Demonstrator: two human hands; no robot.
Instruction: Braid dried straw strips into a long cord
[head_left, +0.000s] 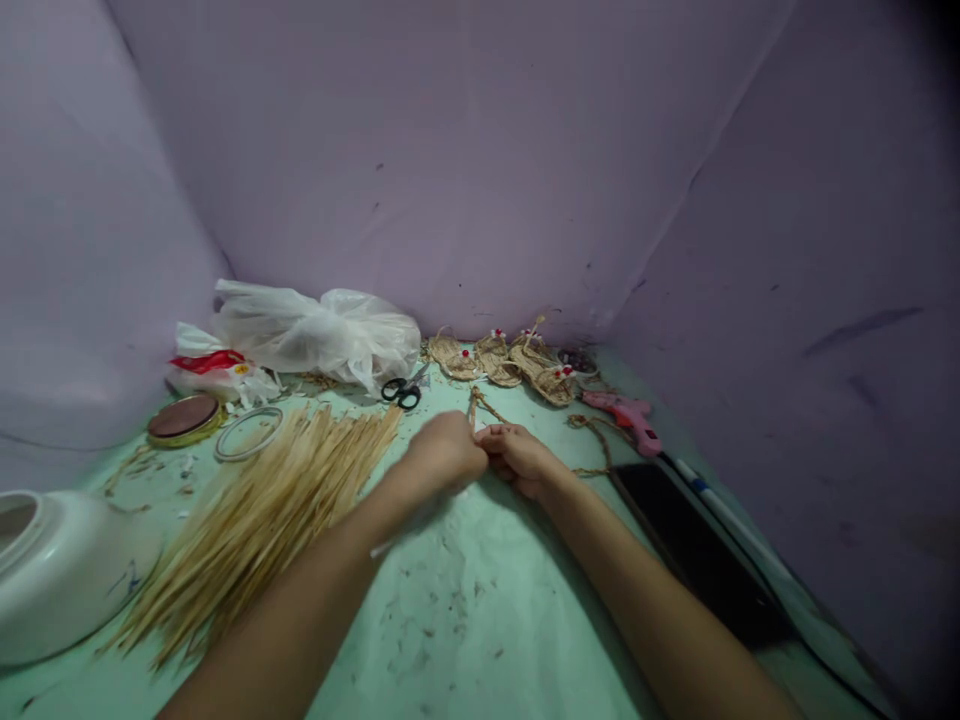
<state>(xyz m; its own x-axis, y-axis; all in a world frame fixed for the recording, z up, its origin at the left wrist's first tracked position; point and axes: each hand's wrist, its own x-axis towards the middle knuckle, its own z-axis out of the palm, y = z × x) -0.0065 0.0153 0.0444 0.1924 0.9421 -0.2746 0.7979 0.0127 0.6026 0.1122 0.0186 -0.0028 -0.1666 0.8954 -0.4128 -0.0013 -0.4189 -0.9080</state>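
My left hand [448,450] is closed, its fingers mostly hidden from me and slightly blurred. My right hand [517,458] meets it, thumb and fingers pinched together. From between them a twisted straw cord [476,400] rises and bends over at the top, one side running down to each hand. A brown length of braided cord [600,440] lies curled to the right; whether it joins the held one is hidden. Left of my hands spreads a bundle of dry straw strips [277,520]. Black-handled scissors [405,392] rest just beyond it.
Small woven slippers with red beads [517,362] line the back wall. Behind the straw sits a white plastic bag [322,335]. A pink glue gun [630,415] and a dark flat slab [697,550] lie right. At left are a tape roll [249,433], a round tin [184,420] and a white jar [82,580].
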